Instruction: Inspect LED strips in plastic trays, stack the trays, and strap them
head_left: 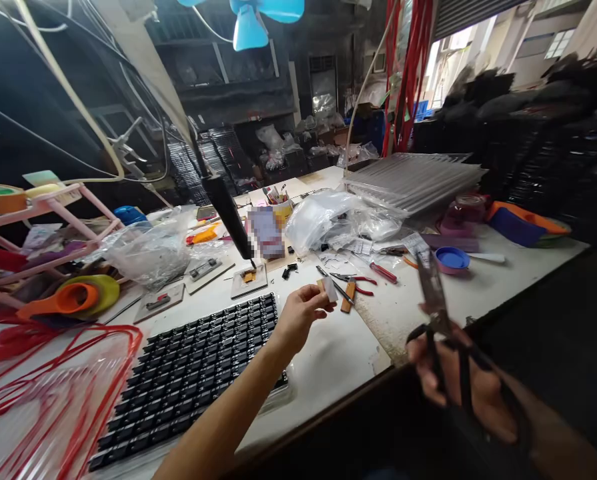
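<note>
Left hand (pixel 298 313) raised above the white workbench (pixel 338 347), fingertips pinched on a small pale slip (pixel 329 289) held upright, arm stretched forward from the lower middle of the view. Right hand (pixel 458 383) low at the right, blurred, fingers clenched through the dark loops of a pair of scissors (pixel 435 300), blades pointing up and slightly left, tips near a blue lid (pixel 451 259); whether the blades are parted or closed, impossible to tell through the blur. Slip and scissors well apart, nothing touching between them. Just below and left of the left hand, a black tray (pixel 198 373) packed with rows of small dark parts, lying flat on the bench. Just beyond the slip, red-handled pliers (pixel 358 283) and a second red-handled tool (pixel 381 270) lying on the bench surface. Further back, a small fixture plate (pixel 249 279) under the tip of a dark hanging tool (pixel 228 213), two more plates to its left. Clear plastic bags (pixel 328 217) heaped behind, a stack of clear trays (pixel 413 177) beyond them on the right. At far left, a pink rack (pixel 53 220), an orange-and-yellow tape dispenser (pixel 73 297) and red cords (pixel 53 373) over a clear sheet. Overhead, blue fan blades (pixel 251 20).
</note>
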### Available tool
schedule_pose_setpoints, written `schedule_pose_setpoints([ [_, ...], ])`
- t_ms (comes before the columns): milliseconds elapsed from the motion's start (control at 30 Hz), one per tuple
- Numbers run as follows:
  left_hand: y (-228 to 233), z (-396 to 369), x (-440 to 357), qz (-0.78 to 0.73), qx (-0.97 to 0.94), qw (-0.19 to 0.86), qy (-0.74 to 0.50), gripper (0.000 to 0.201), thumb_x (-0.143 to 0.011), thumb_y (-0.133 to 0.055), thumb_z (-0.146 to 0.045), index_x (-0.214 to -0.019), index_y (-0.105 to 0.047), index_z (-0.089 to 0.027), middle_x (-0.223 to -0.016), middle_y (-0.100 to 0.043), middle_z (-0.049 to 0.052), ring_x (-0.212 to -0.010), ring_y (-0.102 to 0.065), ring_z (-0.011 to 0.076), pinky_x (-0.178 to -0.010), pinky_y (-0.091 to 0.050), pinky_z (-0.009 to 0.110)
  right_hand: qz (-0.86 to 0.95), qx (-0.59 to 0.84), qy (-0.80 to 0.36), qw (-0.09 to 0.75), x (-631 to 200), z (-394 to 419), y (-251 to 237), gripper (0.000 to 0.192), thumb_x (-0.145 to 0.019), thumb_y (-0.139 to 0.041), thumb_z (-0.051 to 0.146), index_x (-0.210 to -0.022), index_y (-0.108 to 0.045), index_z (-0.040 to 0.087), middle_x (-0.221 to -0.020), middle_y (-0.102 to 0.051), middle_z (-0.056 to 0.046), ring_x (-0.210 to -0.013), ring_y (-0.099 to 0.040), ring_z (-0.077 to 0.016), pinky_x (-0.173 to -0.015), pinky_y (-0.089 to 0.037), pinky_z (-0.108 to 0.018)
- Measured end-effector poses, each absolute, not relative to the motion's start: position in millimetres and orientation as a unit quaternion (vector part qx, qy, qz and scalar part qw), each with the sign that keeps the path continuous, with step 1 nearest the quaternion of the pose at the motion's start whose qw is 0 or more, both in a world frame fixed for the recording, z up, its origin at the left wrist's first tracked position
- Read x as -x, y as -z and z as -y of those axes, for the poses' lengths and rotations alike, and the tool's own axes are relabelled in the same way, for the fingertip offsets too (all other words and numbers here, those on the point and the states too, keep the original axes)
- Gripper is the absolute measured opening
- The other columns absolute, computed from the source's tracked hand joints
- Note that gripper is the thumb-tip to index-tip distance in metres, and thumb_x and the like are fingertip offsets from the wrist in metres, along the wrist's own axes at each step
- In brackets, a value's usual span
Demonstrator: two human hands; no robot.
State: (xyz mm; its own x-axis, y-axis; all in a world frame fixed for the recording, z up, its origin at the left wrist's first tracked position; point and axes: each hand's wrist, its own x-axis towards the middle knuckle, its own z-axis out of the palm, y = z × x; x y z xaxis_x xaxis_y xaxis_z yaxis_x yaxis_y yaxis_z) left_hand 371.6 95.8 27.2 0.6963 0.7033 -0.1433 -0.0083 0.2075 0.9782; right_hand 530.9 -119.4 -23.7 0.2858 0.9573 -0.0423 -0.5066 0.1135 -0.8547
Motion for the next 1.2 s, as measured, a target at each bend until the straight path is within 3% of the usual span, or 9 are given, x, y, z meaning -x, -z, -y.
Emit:
schedule_pose_setpoints([
  [100,-19.2,-94.4,-382.8,-0.307,-0.469,0.794,-0.233,0.02,-0.07,-0.068,-0.026,-0.078,-0.053,-0.015,-0.074,-0.065,0.005,-0.071,-0.063,0.0142,-0.064,-0.043,0.024,0.272,0.274,-0.638,0.666,-494.8,121.4,47.8,0.089,-0.051,-0.07,0.075,-0.127,-0.041,0.039,-0.094,-0.058,-0.006,-0.065,-0.052,-0.0157,-0.05,-0.043,-0.028],
  [233,-12.7,-90.6,-388.7,-0.321,-0.397,0.828,-0.23,0.013,-0.074,-0.062,-0.019,-0.077,-0.05,-0.016,-0.077,-0.068,0.008,-0.07,-0.066,0.0151,-0.064,-0.046,0.025,0.24,0.182,-0.692,0.656,-470.8,112.8,55.2,0.062,-0.074,-0.049,0.074,-0.116,-0.052,0.029,-0.078,-0.053,0.0,-0.048,-0.044,-0.0057,-0.039,-0.043,-0.018],
  [333,-11.7,-88.1,-388.4,-0.323,-0.37,0.84,-0.232,0.01,-0.075,-0.06,-0.015,-0.074,-0.05,-0.015,-0.077,-0.069,0.01,-0.07,-0.066,0.016,-0.063,-0.048,0.025,0.22,0.184,-0.701,0.653,-464.0,107.8,50.3,0.057,-0.082,-0.038,0.072,-0.111,-0.053,0.025,-0.074,-0.05,0.002,-0.044,-0.045,-0.005,-0.037,-0.047,-0.019],
  [567,-7.5,-84.8,-387.0,-0.314,-0.334,0.852,-0.252,0.005,-0.078,-0.059,-0.012,-0.079,-0.055,-0.014,-0.074,-0.069,0.007,-0.072,-0.066,0.0154,-0.07,-0.051,0.027,0.212,0.22,-0.709,0.635,-458.9,106.5,54.0,0.058,-0.082,-0.039,0.07,-0.111,-0.05,0.022,-0.073,-0.05,0.002,-0.046,-0.046,-0.0047,-0.038,-0.049,-0.019],
  [900,-6.4,-78.6,-386.4,-0.263,-0.403,0.849,-0.219,0.029,-0.062,-0.081,-0.027,-0.077,-0.061,-0.012,-0.073,-0.068,0.005,-0.065,-0.062,0.0117,-0.064,-0.048,0.023,0.23,0.198,-0.696,0.65,-463.8,98.9,56.4,0.057,-0.084,-0.038,0.069,-0.114,-0.049,0.023,-0.074,-0.049,0.002,-0.045,-0.046,-0.0053,-0.037,-0.049,-0.02],
  [1067,-7.6,-73.5,-386.4,-0.26,-0.412,0.847,-0.213,0.032,-0.061,-0.081,-0.031,-0.079,-0.064,-0.011,-0.071,-0.066,0.003,-0.063,-0.06,0.0112,-0.064,-0.046,0.024,0.232,0.192,-0.684,0.664,-462.0,96.4,57.9,0.053,-0.085,-0.037,0.067,-0.113,-0.049,0.023,-0.072,-0.049,0.003,-0.044,-0.044,-0.0047,-0.036,-0.048,-0.02],
  [1200,-11.2,-72.5,-386.6,-0.268,-0.389,0.852,-0.225,0.041,-0.064,-0.075,-0.051,-0.07,-0.062,-0.013,-0.062,-0.061,0.002,-0.062,-0.059,0.0139,-0.064,-0.046,0.027,0.234,0.208,-0.68,0.663,-461.7,96.5,62.1,0.053,-0.085,-0.038,0.067,-0.114,-0.048,0.023,-0.073,-0.049,0.003,-0.045,-0.044,-0.005,-0.037,-0.048,-0.02],
])
